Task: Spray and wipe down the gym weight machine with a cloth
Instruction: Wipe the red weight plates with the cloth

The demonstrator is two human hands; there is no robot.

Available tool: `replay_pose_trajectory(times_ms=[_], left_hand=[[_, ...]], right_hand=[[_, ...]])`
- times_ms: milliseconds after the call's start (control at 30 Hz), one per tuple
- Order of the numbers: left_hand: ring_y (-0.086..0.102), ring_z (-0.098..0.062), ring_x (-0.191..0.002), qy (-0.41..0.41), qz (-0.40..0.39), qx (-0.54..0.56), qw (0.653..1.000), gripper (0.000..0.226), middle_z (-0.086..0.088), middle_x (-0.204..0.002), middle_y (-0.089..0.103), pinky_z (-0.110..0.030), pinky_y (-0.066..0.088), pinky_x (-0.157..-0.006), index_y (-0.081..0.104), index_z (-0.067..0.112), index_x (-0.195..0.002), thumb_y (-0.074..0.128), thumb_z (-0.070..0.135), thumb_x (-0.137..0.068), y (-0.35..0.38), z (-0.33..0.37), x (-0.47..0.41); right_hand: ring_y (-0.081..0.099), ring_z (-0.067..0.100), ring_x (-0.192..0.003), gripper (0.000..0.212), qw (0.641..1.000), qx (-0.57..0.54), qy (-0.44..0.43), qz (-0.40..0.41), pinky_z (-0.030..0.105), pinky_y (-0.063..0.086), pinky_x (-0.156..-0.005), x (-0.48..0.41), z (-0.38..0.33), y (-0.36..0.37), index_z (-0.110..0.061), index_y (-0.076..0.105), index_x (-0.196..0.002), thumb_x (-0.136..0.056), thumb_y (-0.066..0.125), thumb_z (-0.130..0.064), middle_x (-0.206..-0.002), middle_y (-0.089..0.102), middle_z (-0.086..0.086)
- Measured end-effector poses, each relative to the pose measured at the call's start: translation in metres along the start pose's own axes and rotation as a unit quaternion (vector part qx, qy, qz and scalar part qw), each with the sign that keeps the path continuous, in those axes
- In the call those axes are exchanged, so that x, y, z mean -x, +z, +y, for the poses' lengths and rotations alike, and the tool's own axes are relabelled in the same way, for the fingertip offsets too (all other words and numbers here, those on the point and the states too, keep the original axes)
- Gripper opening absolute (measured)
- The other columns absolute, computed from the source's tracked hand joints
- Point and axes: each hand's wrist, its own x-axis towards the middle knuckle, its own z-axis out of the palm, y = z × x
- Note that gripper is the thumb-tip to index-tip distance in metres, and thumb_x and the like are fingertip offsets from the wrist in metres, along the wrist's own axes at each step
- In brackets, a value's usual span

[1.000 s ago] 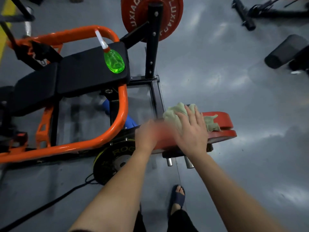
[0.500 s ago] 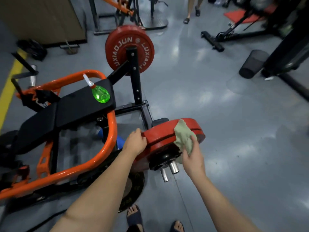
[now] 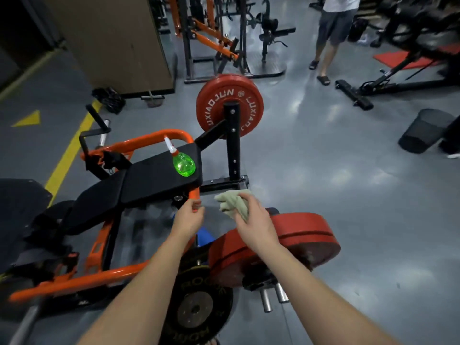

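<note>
Fingers (image 3: pixel 250 202) of the right hand (image 3: pixel 256 222) are curled round a bunched pale-green cloth (image 3: pixel 231 204) and clamped on it. The cloth is held in the air between the black seat pad (image 3: pixel 154 180) and the near red weight plate (image 3: pixel 306 230). It appears to touch neither. Its long axis runs from the palm out toward far left, and the free end points that way.

Left hand (image 3: pixel 188 219): fingers (image 3: pixel 196 203) loosely curled, tips apart from the thumb, nothing enclosed. Tips lie just in front of the orange tube (image 3: pixel 149 138) of the orange-and-black weight machine (image 3: pixel 119 271), at the pad's near right corner. Contact with the tube: cannot tell.

Green translucent spray bottle (image 3: pixel 184 166) rests on the pad's far right corner, beyond both hands and apart from them. Its long axis runs near-right to far-left, with the orange collar and white nozzle pointing far left. Upright or lying: cannot tell from this steep angle.

Near red plate sits tilted, right of the hands. Two chrome pegs (image 3: pixel 272 297) project nearer, beside a black plate lettered ROGUE (image 3: pixel 196 310). A second red plate lettered LUXIAOJUN (image 3: pixel 230 103) stands on the far side, behind a black upright post (image 3: pixel 232 145). A yellow floor line (image 3: pixel 72 150) runs at left. A black mesh bin (image 3: pixel 423 130) lies tipped at far right. A person in dark shorts and sandals (image 3: pixel 333 33) stands at the far end.
</note>
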Motion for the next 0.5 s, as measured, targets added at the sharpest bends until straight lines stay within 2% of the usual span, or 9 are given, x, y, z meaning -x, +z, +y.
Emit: replay_pose_trajectory(times_ms=[33, 100, 167, 233, 300, 367, 433, 500], left_hand=[[0.062, -0.019, -0.103, 0.002, 0.003, 0.004, 1.0, 0.027, -0.003, -0.115, 0.066, -0.027, 0.045, -0.088, 0.064, 0.015, -0.124, 0.061, 0.017, -0.097, -0.005, -0.003, -0.009], [0.065, -0.021, -0.104, 0.01, 0.015, 0.014, 1.0, 0.032, -0.002, -0.116, 0.066, -0.038, 0.051, -0.098, 0.064, 0.024, -0.125, 0.064, 0.025, -0.093, -0.018, -0.012, -0.036], [0.064, -0.024, -0.109, 0.014, 0.028, 0.023, 0.999, 0.039, -0.006, -0.122, 0.061, -0.044, 0.05, -0.104, 0.061, 0.028, -0.131, 0.063, 0.03, -0.093, -0.031, -0.018, -0.071], [0.059, -0.024, -0.115, 0.028, 0.032, 0.011, 0.999, 0.044, -0.007, -0.13, 0.052, -0.035, 0.044, -0.108, 0.056, 0.026, -0.141, 0.061, 0.025, -0.097, -0.044, -0.018, -0.105], [0.054, -0.023, -0.12, 0.043, 0.031, -0.01, 0.999, 0.048, -0.008, -0.138, 0.045, -0.025, 0.038, -0.102, 0.051, 0.026, -0.147, 0.06, 0.023, -0.1, -0.051, -0.018, -0.141], [0.048, -0.026, -0.132, 0.047, 0.025, -0.024, 0.998, 0.053, -0.01, -0.151, 0.036, -0.027, 0.037, -0.104, 0.045, 0.031, -0.151, 0.059, 0.027, -0.1, -0.053, -0.02, -0.171], [0.03, -0.032, -0.149, 0.042, 0.008, -0.036, 0.998, 0.061, -0.015, -0.164, 0.02, -0.039, 0.033, -0.117, 0.036, 0.04, -0.155, 0.06, 0.033, -0.099, -0.053, -0.026, -0.195], [0.018, -0.037, -0.154, 0.038, 0.001, -0.044, 0.998, 0.066, -0.018, -0.168, 0.005, -0.046, 0.028, -0.121, 0.028, 0.046, -0.157, 0.059, 0.038, -0.1, -0.052, -0.024, -0.212]], right_hand=[[0.056, 0.021, -0.115, 0.043, 1.0, -0.007, -0.01, -0.013, 0.04, 0.048, -0.095, -0.011, -0.006, 0.012, -0.029, 0.049, -0.133, -0.091, 0.056, -0.025, -0.126, 0.059, -0.002], [0.055, 0.023, -0.116, 0.045, 0.999, 0.005, 0.0, -0.046, 0.042, 0.047, -0.098, -0.033, -0.006, 0.038, -0.028, 0.048, -0.135, -0.09, 0.056, -0.025, -0.128, 0.057, 0.0], [0.057, 0.029, -0.112, 0.047, 0.994, 0.079, 0.026, -0.075, 0.043, 0.048, -0.094, -0.047, 0.013, 0.058, -0.025, 0.049, -0.136, -0.091, 0.06, -0.023, -0.125, 0.058, 0.005], [0.064, 0.033, -0.098, 0.05, 0.966, 0.251, 0.003, -0.07, 0.043, 0.054, -0.079, -0.051, 0.036, 0.073, -0.019, 0.058, -0.128, -0.08, 0.073, -0.024, -0.111, 0.062, 0.009], [0.065, 0.031, -0.081, 0.055, 0.93, 0.362, -0.02, -0.055, 0.041, 0.055, -0.059, -0.051, 0.05, 0.084, -0.014, 0.064, -0.116, -0.065, 0.082, -0.026, -0.093, 0.061, 0.007], [0.065, 0.029, -0.075, 0.052, 0.915, 0.4, -0.036, -0.042, 0.04, 0.053, -0.051, -0.05, 0.055, 0.092, -0.015, 0.066, -0.114, -0.064, 0.077, -0.027, -0.087, 0.06, 0.004], [0.064, 0.027, -0.072, 0.043, 0.914, 0.404, -0.027, -0.035, 0.04, 0.051, -0.048, -0.05, 0.055, 0.098, -0.02, 0.067, -0.107, -0.066, 0.074, -0.028, -0.085, 0.059, 0.002], [0.064, 0.026, -0.073, 0.041, 0.914, 0.403, -0.029, -0.035, 0.039, 0.05, -0.048, -0.047, 0.05, 0.102, -0.022, 0.066, -0.105, -0.066, 0.077, -0.029, -0.086, 0.058, 0.0]])
